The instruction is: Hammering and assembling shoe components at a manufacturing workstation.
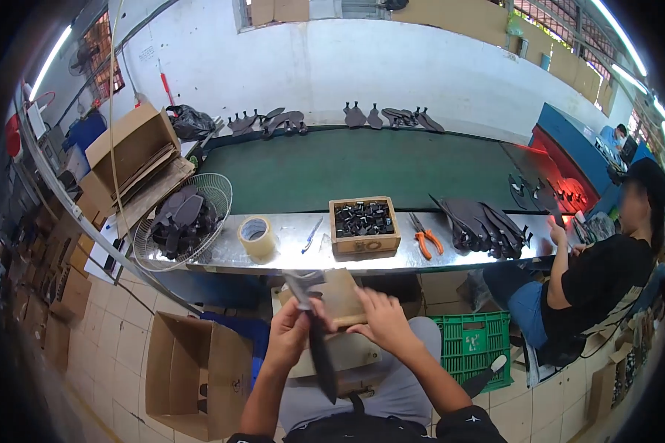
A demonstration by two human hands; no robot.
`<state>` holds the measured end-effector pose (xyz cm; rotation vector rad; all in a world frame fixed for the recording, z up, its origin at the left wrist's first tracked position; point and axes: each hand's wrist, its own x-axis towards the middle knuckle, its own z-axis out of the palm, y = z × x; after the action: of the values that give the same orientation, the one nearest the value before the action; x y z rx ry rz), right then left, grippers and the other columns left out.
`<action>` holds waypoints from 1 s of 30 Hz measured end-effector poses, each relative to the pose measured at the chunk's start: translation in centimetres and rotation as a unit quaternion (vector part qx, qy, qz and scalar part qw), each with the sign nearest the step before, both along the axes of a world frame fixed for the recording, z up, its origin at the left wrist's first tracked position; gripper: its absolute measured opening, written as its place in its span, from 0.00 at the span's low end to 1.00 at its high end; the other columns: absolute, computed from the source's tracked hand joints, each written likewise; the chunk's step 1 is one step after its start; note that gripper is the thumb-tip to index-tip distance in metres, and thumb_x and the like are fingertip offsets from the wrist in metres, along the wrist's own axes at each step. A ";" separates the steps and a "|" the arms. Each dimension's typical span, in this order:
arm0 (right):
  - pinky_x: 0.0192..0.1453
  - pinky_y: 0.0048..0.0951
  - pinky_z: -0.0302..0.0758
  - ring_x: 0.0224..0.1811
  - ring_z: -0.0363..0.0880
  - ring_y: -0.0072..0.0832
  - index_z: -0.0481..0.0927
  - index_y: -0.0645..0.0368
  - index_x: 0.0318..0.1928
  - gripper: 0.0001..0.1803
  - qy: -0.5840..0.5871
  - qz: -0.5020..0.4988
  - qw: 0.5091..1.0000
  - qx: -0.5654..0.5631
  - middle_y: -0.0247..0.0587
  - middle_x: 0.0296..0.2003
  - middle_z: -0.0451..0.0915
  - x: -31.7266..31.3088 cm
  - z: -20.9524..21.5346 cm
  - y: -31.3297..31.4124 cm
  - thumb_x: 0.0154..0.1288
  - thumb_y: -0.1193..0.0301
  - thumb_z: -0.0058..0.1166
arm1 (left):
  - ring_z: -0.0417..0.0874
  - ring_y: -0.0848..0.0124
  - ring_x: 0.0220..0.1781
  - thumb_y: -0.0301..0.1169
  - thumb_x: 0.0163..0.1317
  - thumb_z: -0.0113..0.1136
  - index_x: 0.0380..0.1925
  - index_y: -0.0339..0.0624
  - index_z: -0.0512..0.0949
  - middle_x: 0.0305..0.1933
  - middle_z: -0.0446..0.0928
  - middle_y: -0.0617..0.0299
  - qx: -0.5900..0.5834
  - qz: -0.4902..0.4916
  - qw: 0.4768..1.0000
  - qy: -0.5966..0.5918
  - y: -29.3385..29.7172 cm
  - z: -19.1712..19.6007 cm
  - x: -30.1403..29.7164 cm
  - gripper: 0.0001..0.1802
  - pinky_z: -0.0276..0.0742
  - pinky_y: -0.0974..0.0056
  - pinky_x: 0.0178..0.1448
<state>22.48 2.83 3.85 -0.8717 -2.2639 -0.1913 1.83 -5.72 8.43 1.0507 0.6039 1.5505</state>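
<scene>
My left hand [291,331] is closed around a dark, flat, sole-shaped piece [322,358], which hangs down over my lap at a tilt. A blurred greyish part [301,286] sticks up above that hand; I cannot tell whether it belongs to the same piece. To the right, my right hand [386,322] has its fingers stretched out and apart, at the edge of a tan wooden board [338,289] in front of my lap. Nothing shows in it. Beyond the hands, a wooden box [366,244] of small black parts stands on the metal bench edge [288,255].
Orange-handled pliers [424,238], a tape roll [256,236] and stacked dark sole pieces [486,227] lie along the bench. A wire basket [225,193] stands left, before a green conveyor belt [332,166]. An open carton [192,376] and green crate [474,343] flank me. A co-worker [606,273] sits right.
</scene>
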 end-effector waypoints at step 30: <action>0.41 0.23 0.75 0.34 0.77 0.17 0.82 0.63 0.44 0.11 0.523 -0.120 0.649 -0.539 0.31 0.33 0.83 13.0 -4.6 -14.8 0.69 0.68 0.62 | 0.82 0.51 0.47 0.32 0.61 0.63 0.41 0.39 0.84 0.43 0.81 0.51 0.144 0.147 0.662 0.721 30.5 -4.5 8.7 0.11 0.77 0.53 0.50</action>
<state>35.48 -11.95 -0.77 -1.3310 -0.9333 1.3497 10.57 24.78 3.93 2.5076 1.6699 0.7190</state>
